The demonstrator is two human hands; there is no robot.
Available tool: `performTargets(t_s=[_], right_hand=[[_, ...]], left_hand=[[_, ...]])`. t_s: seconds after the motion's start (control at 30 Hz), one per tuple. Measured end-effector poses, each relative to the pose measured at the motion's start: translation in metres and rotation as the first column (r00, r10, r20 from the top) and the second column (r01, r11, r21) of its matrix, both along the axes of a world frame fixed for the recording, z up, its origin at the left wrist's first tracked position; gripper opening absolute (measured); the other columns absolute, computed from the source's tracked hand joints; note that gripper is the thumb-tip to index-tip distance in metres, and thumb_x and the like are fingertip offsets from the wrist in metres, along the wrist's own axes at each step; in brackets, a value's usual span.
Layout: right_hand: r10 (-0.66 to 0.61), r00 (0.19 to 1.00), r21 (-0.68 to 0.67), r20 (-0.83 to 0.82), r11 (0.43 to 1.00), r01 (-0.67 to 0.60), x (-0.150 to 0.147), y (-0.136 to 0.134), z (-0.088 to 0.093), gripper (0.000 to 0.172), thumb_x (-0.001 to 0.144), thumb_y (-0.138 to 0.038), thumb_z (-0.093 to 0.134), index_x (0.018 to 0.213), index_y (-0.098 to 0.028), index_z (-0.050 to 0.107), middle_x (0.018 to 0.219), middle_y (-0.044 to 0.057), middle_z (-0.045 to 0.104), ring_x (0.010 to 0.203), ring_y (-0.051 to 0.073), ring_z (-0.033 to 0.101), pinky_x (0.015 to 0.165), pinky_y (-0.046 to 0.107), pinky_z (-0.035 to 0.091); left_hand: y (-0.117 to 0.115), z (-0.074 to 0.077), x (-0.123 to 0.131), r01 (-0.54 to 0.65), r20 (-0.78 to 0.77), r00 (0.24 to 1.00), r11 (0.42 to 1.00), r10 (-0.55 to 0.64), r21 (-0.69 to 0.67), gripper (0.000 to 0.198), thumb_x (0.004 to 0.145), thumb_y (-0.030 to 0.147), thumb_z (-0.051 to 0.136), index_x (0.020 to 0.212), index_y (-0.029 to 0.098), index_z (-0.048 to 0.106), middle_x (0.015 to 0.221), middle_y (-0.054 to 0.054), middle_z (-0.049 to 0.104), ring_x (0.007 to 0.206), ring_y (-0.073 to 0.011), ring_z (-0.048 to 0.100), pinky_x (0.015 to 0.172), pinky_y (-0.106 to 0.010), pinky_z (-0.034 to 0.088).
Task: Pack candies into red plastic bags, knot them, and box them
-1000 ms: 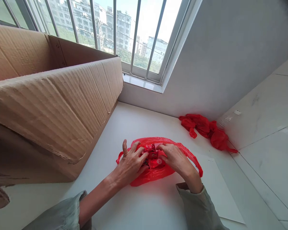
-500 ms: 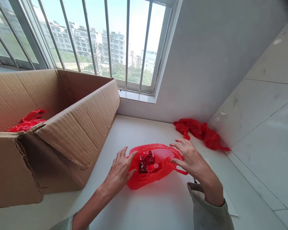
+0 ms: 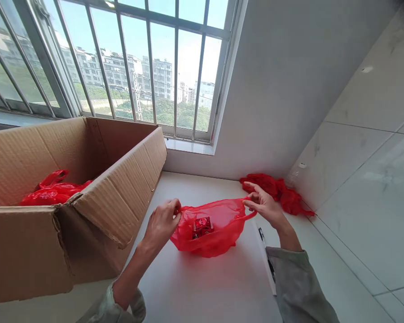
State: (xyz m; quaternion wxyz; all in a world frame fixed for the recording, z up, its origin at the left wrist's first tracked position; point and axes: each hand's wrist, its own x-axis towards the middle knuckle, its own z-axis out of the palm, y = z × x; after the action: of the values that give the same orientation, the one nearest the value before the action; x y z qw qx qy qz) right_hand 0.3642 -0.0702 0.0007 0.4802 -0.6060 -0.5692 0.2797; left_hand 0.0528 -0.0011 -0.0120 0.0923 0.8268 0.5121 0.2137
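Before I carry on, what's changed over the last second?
The left hand and right hand have left the red packets and moved apart; each now grips its own side of the open red bag, whose rim is drawn up. The packets remain inside; the cardboard box and the red bags by the wall stay put.

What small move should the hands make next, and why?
Probably bring the two ends of the red bag together: the left hand pinches one end, the right hand the other, and the bag gapes open above the small red packets lying inside.
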Motion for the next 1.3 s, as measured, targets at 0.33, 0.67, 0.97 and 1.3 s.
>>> performTargets(t_s=[0.33,0.67,0.97,1.3], right_hand=[[-0.099,0.767,0.335,-0.634,0.859,0.388,-0.027,0.015,0.033,0.076,0.058,-0.026,0.082,0.127,-0.025,0.051,0.105,0.002,0.069,0.089,0.014,0.066,0.076,0.026,0.052],[-0.255,0.965,0.188,-0.066,0.946,0.263,-0.011,0.014,-0.005,0.055,0.076,-0.032,0.066,0.129,-0.019,0.059,0.101,0.006,0.074,0.095,0.020,0.068,0.093,0.039,0.050],[-0.268,0.959,0.039,0.090,0.963,0.265,0.008,-0.003,0.009,0.056,0.076,-0.046,0.068,0.126,-0.021,0.061,0.068,-0.002,0.068,0.052,0.013,0.057,0.053,0.028,0.049],[-0.195,0.822,0.279,-0.534,0.878,0.389,0.001,0.017,0.019,0.043,0.058,-0.036,0.085,0.095,-0.021,0.067,0.081,-0.002,0.065,0.073,0.012,0.063,0.067,0.026,0.057]], left_hand=[[0.029,0.067,0.006,-0.138,0.165,0.979,0.984,0.119,0.111,0.011,0.094,0.028,0.043,0.093,0.022,0.053,0.060,0.000,0.055,0.058,-0.0210,0.058,0.056,-0.027,0.035],[0.024,0.060,-0.005,-0.007,0.111,0.994,1.000,0.010,-0.030,0.006,0.077,0.022,0.064,0.071,0.022,0.060,0.060,0.001,0.059,0.060,-0.0185,0.057,0.055,-0.025,0.033],[0.012,0.059,-0.015,0.221,0.495,0.865,0.952,-0.090,-0.213,0.029,0.080,0.046,0.065,0.094,0.021,0.063,0.062,0.004,0.059,0.046,-0.0109,0.049,0.045,-0.022,0.038],[0.017,0.059,0.004,0.208,0.903,0.429,0.969,0.030,-0.131,0.046,0.074,0.054,0.071,0.099,0.017,0.056,0.077,0.001,0.059,0.064,-0.0131,0.059,0.058,-0.025,0.052]])
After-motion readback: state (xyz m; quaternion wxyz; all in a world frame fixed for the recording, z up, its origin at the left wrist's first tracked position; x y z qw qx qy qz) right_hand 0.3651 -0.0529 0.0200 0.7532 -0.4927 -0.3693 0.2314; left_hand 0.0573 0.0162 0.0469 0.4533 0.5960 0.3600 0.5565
